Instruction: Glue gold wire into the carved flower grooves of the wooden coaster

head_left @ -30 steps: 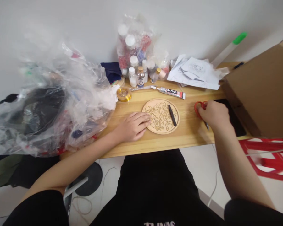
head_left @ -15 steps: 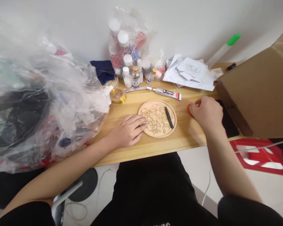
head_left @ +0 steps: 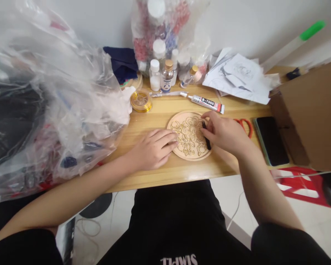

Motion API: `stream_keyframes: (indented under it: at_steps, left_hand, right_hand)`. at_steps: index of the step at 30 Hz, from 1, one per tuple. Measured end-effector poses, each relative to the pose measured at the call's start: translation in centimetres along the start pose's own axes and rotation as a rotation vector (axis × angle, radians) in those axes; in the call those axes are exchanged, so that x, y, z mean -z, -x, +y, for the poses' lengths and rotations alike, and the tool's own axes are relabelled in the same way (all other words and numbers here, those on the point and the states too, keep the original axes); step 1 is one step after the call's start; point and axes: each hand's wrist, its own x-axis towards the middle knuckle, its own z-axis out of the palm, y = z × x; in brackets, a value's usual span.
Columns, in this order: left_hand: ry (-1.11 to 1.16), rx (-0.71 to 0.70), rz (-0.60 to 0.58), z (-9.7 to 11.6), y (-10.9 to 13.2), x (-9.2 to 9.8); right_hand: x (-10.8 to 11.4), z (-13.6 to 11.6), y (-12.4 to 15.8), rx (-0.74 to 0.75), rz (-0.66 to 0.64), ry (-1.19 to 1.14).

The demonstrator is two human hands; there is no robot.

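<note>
A round wooden board (head_left: 191, 157) lies on the table, with gold wire outlines shaped like flowers across its face. My left hand (head_left: 157, 149) rests flat, fingers stretched out, its fingertips on the board's left rim. Black tweezers (head_left: 207, 140) lie along the right side of the board. Over them is my right hand (head_left: 223, 130), thumb and index finger apart near the tweezers' upper end; its other fingers are partly hidden. Red-orange scissors handles (head_left: 249, 129) show just beyond the right hand, which covers the rest.
Behind the board are a spool of gold wire (head_left: 141, 101), a B-7000 glue tube (head_left: 206, 103), small bottles (head_left: 167, 76) and papers (head_left: 238, 75). A phone (head_left: 271, 140) and cardboard box (head_left: 309, 117) stand right. Plastic bags (head_left: 93, 99) crowd the left.
My right hand has moved left from the red-orange scissors to the tweezers on the board. The scissors handles and the phone are now uncovered. My left hand stays on the rim. The view has shifted slightly.
</note>
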Motion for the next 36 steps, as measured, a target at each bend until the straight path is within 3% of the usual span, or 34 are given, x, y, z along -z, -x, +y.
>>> stream_keyframes:
  at_steps: [9,12,16,19,23,27,32,36]
  left_hand:
    - [-0.007,0.001,0.015,-0.1,0.2,0.0]
    - [-0.009,0.005,0.0,-0.1,0.2,0.0]
    - [-0.011,0.022,-0.021,-0.1,0.2,-0.1]
    - [-0.001,0.025,-0.019,-0.2,0.4,-0.3]
    - [0.036,0.048,-0.056,-0.2,0.5,-0.3]
    - [0.068,0.081,-0.108,-0.2,0.5,-0.3]
    - [0.016,0.059,-0.041,-0.1,0.6,-0.2]
    - [-0.018,0.033,0.017,-0.1,0.5,-0.1]
  right_hand:
    - [0.2,0.3,0.4,0.054,0.088,-0.149]
    - [0.4,0.6,0.7,0.06,0.14,-0.503]
    - [0.5,0.7,0.8,-0.03,0.136,-1.215]
    - [0.6,0.4,1.0,-0.116,0.124,-1.458]
    - [0.5,0.0,1.6,0.01,0.123,-1.443]
    - [-0.1,-0.8,2.2,0.164,0.161,-1.258]
    - [-1.1,-1.8,1.6,0.1,0.035,-1.117]
    - [-1.9,-1.5,0.6,0.113,0.045,-1.108]
